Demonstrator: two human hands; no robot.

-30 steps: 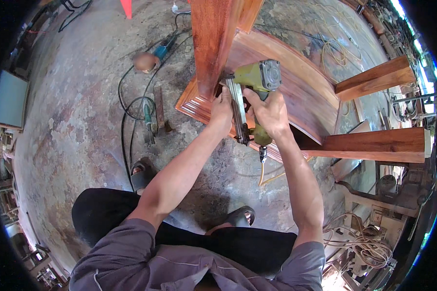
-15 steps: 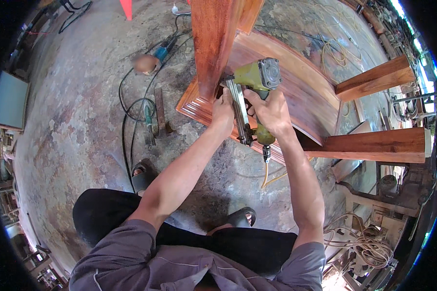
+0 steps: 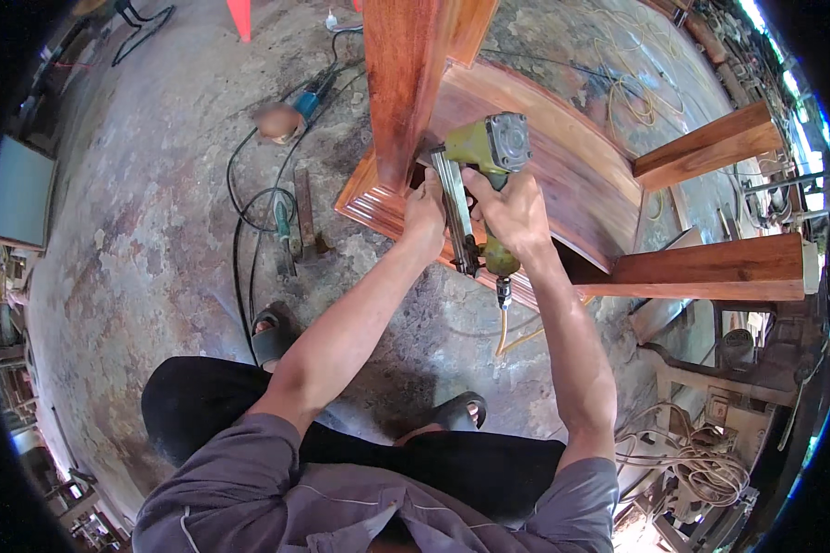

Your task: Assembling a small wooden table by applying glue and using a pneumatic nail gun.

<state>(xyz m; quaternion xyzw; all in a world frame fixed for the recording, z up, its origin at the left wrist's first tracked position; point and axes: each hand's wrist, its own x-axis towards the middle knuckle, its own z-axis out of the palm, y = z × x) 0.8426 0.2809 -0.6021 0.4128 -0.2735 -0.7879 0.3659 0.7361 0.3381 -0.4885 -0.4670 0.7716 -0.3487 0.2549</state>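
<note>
My right hand (image 3: 518, 217) is wrapped round the handle of a green pneumatic nail gun (image 3: 478, 147). The gun's silver magazine slants down beside my left hand, and its nose meets the inner corner of a wooden piece. My left hand (image 3: 422, 221) is closed at the foot of a reddish-brown wooden post (image 3: 398, 83), next to the magazine. Its fingertips are mostly hidden, so what they grip is unclear. Under both hands runs the grooved moulding (image 3: 367, 198) of a varnished wooden furniture piece with a broad curved panel (image 3: 572, 138).
Two wooden legs (image 3: 710, 147) (image 3: 710, 265) stick out to the right. On the concrete floor lie an angle grinder (image 3: 309, 97) with a black cord, a green-handled tool (image 3: 282, 226) and a hammer (image 3: 306, 212). A yellow air hose (image 3: 503, 332) hangs from the gun. Coiled hose (image 3: 701, 470) lies lower right.
The nail gun and the wooden piece have shifted very slightly, the right-hand legs moving a little left and up. Both hands keep their places and grips.
</note>
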